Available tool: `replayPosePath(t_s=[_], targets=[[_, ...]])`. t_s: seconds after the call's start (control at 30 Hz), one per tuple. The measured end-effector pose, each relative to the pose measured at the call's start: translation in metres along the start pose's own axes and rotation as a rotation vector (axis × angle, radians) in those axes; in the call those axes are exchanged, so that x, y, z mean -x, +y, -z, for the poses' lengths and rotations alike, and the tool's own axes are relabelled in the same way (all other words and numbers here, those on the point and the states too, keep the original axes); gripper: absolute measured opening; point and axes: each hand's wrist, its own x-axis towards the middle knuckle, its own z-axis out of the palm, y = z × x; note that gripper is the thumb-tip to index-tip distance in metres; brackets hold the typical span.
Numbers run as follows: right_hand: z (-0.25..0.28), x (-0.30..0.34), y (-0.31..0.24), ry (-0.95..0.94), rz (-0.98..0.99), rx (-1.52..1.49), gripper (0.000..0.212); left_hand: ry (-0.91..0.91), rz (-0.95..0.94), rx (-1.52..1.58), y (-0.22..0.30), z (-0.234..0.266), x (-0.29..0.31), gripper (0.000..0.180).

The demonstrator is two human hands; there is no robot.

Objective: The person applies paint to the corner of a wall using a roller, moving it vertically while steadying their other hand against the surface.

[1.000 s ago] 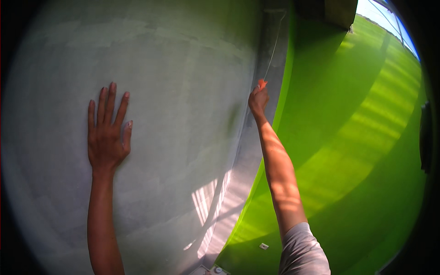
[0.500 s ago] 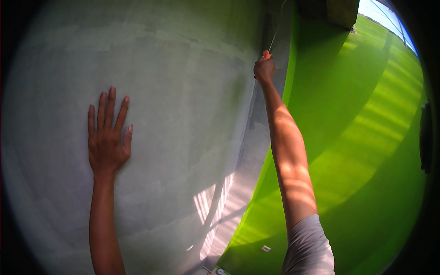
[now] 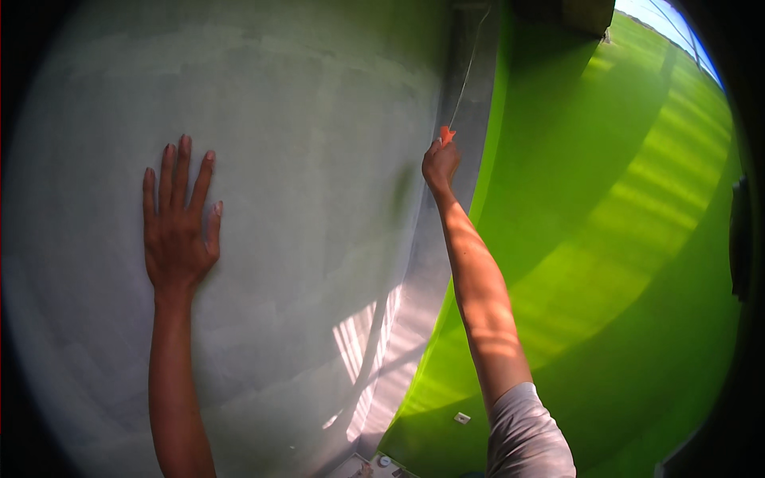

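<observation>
My left hand (image 3: 179, 239) lies flat against the grey wall (image 3: 295, 199), its fingers spread and nothing in them. Farther right and higher, my right hand (image 3: 441, 166) is closed round the orange handle (image 3: 448, 135) of what looks like a paint roller. From that handle a long thin metal rod (image 3: 464, 76) runs upward beside the grey corner strip (image 3: 458, 187). The rod curves near the picture's top edge, where the roller's head cannot be made out. My right arm stretches up along the corner, partly covering the strip.
A bright green wall (image 3: 590, 263), striped with sunlight and shadow, meets the grey strip on the right. Low on it sits a small white socket (image 3: 462, 417). Several small items lie at the bottom, among them a pale box-like thing (image 3: 385, 461). A dark block (image 3: 586, 14) juts out at the top.
My right hand has come lower and a little left in the picture with the orange handle. My left hand stays flat on the wall; the whole view has shifted slightly.
</observation>
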Motion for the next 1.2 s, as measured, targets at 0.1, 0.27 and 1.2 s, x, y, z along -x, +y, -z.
replayPosePath(t_s=[0.1, 0.27, 1.2], targets=[[-0.004, 0.022, 0.013, 0.033, 0.008, 0.009, 0.036, -0.006, 0.004, 0.009, 0.0, 0.0, 0.0, 0.068], [-0.011, 0.062, 0.02, 0.023, 0.005, -0.084, 0.034, -0.01, -0.005, 0.015, -0.004, 0.002, 0.0, 0.069], [0.028, 0.185, 0.063, -0.213, -0.192, -0.097, 0.042, 0.002, -0.006, 0.02, -0.003, 0.002, 0.0, 0.068]])
